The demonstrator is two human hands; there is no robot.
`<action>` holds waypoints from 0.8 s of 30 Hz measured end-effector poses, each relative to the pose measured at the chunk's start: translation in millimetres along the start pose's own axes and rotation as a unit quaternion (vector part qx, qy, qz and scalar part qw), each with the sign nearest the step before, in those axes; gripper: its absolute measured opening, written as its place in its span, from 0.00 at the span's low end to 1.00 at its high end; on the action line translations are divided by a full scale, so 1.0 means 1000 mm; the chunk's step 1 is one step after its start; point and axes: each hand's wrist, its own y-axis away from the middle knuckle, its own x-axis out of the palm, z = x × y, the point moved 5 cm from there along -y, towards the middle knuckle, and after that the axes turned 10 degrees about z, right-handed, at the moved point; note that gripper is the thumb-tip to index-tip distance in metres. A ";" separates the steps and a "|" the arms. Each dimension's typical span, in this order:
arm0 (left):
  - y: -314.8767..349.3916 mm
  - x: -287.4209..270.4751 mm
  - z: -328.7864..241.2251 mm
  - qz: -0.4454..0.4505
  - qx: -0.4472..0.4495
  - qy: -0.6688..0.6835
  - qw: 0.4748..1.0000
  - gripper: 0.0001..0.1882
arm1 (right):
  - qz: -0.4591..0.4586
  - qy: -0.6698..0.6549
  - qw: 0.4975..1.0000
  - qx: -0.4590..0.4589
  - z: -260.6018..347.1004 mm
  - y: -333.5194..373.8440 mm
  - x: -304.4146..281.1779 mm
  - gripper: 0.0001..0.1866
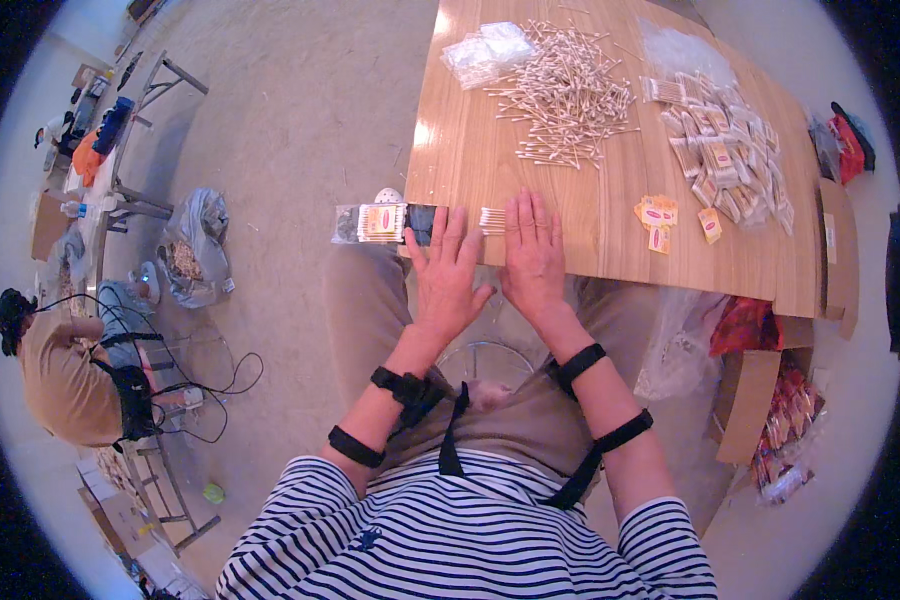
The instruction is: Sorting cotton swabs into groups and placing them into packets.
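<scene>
At the near left corner of the wooden table point(580, 235), my left hand point(444, 275) lies with its fingers stretched out over a dark flat piece point(419, 222). Just left of its fingertips, a clear packet of cotton swabs point(380, 221) with a yellow card juts past the table's edge. My right hand point(534, 250) rests flat on the tabletop, fingers straight and side by side. A short row of loose cotton swabs point(491, 220) lies between both hands, close against the right fingers, which may hide part of it. Neither hand grips anything.
Farther back are a heap of loose cotton swabs point(570, 95), clear bags point(488, 54) and a pile of filled packets point(732, 150). Small yellow cards point(657, 216) lie to the right. Open cardboard boxes point(750, 400) stand below right. Another person point(75, 370) sits at the far left.
</scene>
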 end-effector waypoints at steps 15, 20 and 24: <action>-0.010 0.003 0.000 -0.005 0.008 -0.006 1.000 0.53 | 0.002 -0.007 1.000 0.002 0.000 0.000 -0.001 0.49; -0.012 0.000 -0.001 -0.001 0.008 -0.007 1.000 0.53 | -0.004 -0.011 1.000 -0.001 0.000 0.000 0.000 0.50; -0.016 0.001 0.003 -0.004 0.013 -0.007 1.000 0.53 | 0.002 -0.018 1.000 -0.002 0.001 0.000 -0.004 0.50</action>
